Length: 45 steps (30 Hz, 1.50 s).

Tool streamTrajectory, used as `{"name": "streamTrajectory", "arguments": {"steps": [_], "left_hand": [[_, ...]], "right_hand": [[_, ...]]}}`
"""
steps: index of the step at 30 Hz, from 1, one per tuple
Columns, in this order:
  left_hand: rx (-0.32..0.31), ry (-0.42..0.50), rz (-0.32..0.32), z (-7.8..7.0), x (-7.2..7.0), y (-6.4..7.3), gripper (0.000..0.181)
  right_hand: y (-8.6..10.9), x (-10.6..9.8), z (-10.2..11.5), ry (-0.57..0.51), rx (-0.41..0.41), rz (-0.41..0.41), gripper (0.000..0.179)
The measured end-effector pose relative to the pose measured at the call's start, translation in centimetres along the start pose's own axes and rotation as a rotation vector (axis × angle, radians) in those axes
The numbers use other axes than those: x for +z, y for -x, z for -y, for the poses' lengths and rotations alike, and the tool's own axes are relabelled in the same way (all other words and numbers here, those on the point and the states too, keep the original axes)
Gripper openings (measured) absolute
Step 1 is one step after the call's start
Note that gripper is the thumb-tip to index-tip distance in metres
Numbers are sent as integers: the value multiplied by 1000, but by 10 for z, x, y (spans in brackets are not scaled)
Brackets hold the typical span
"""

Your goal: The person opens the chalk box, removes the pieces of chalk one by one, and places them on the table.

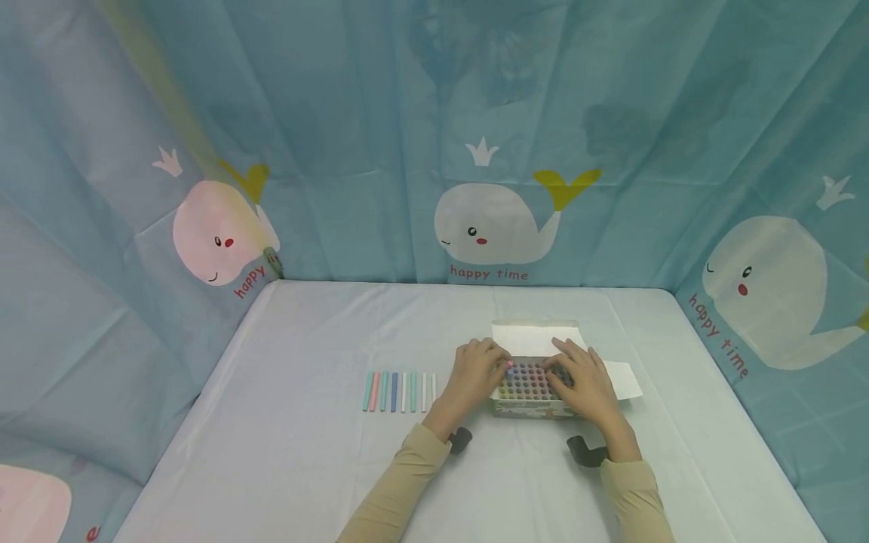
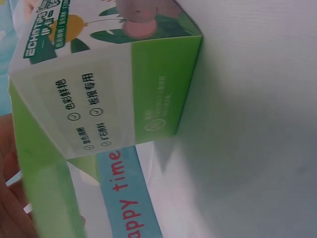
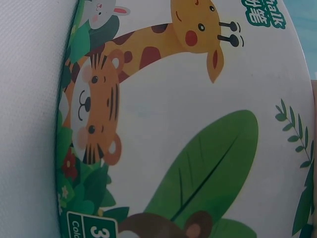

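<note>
An opened chalk box (image 1: pixel 536 409) stands on the table, packed with rows of coloured chalk sticks (image 1: pixel 532 385) seen end-on. My left hand (image 1: pixel 475 369) reaches over its left edge and pinches a pink chalk stick (image 1: pixel 510 365) at the fingertips. Over the right part of the box, my right hand (image 1: pixel 587 381) has its fingers spread, the tips close above the chalk. Its fingers hide the chalk at that end. In the left wrist view the box's printed end panel (image 2: pixel 99 104) fills much of the picture. The right wrist view shows the animal-printed side (image 3: pixel 158 114).
Left of the box lies a row of several loose chalk sticks (image 1: pixel 394 392), in green, pink, blue and white. The box's white lid flap (image 1: pixel 532 338) stands up behind; a side flap (image 1: pixel 623 379) sticks out right. A whale-printed curtain (image 1: pixel 380 151) surrounds the white table (image 1: pixel 299 452).
</note>
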<state>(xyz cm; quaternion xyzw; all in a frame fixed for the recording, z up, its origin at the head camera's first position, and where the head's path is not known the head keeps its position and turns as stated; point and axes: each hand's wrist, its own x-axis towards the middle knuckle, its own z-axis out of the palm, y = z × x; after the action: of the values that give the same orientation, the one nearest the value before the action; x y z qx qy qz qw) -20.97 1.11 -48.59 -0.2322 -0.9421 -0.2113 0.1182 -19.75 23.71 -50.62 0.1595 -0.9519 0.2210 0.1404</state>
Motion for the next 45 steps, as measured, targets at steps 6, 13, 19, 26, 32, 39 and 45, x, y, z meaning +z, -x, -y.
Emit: {"name": "streamTrajectory", "arguments": {"steps": [6,13,19,26,32,39,45], "left_hand": [[-11,96,-62,-2,-6,-3,19],[-59,370,-124,1,-11,-4,20],[-54,583,-147,6,-12,-2,21],[-79,668,-165,8,-16,0,25],[-105,722,-173,10,-22,3,25],[-110,689,-194,16,-28,7,21],[-128,668,-219,21,-33,14,21]], "right_hand": [[-1,0,1,-3,-8,-3,12],[-2,-1,1,-2,-5,0,10],[-2,0,1,-6,-2,2,11],[0,1,-1,0,-7,-1,11],[0,0,-1,3,-16,-8,11],[0,1,-2,4,-10,-4,11],[0,2,-2,3,0,7,12]]}}
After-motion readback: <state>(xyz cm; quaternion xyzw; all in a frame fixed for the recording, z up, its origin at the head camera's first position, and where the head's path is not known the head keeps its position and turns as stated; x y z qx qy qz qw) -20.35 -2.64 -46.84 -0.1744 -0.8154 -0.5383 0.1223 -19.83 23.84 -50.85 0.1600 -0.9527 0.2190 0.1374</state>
